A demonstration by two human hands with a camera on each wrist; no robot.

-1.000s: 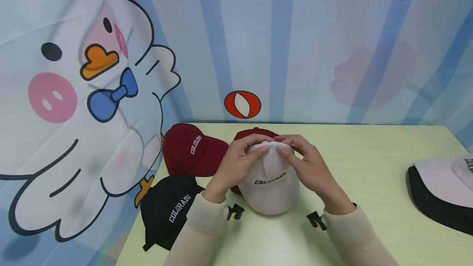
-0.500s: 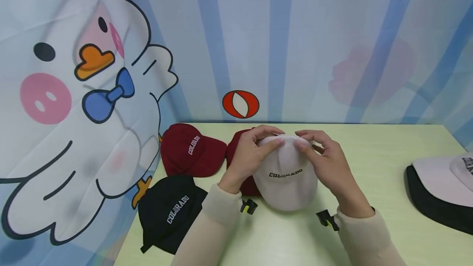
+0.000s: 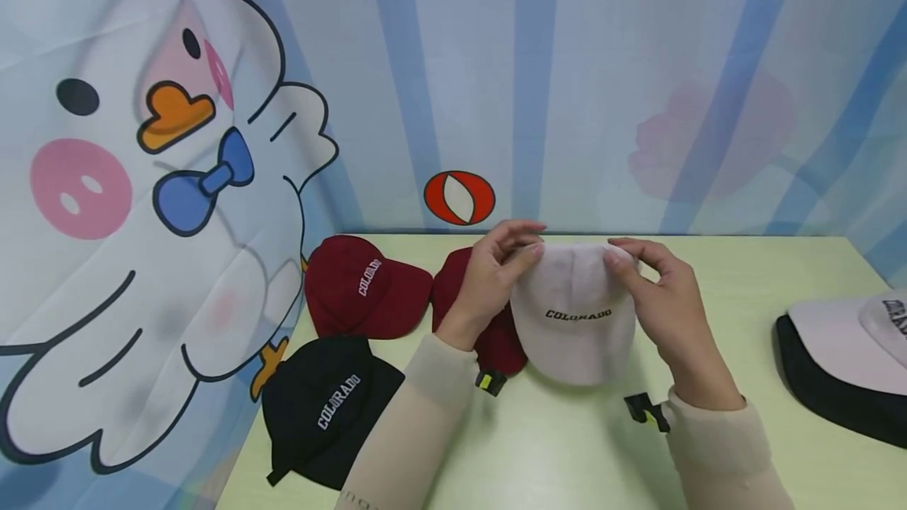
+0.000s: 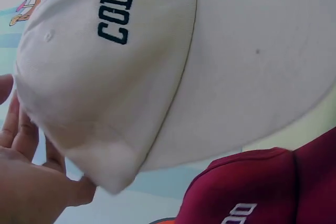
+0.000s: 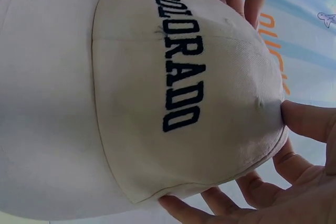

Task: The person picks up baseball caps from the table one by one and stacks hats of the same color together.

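A white baseball cap (image 3: 574,352) with dark COLORADO lettering is held up at its crown, brim toward the wearer of the camera. My left hand (image 3: 489,282) pinches the crown's upper left side, thumb in front and fingers behind. On the upper right, my right hand (image 3: 669,313) grips it the same way. In the right wrist view the thumb and fingers spread round the cap's edge (image 5: 231,103). A dark red cap (image 3: 449,282) sits just left of the white one, partly hidden by my left hand and forearm.
Another dark red cap (image 3: 347,282) lies at the back left, with a black cap (image 3: 319,408) in front of it, partly behind my left sleeve. At the right edge is a white cap with a black brim (image 3: 843,352). A cartoon-printed cloth (image 3: 581,101) stands behind the table (image 3: 744,282).
Both hands have moved right and slightly up with the white cap. They have spread apart along its crown, and more of the red cap behind now shows.
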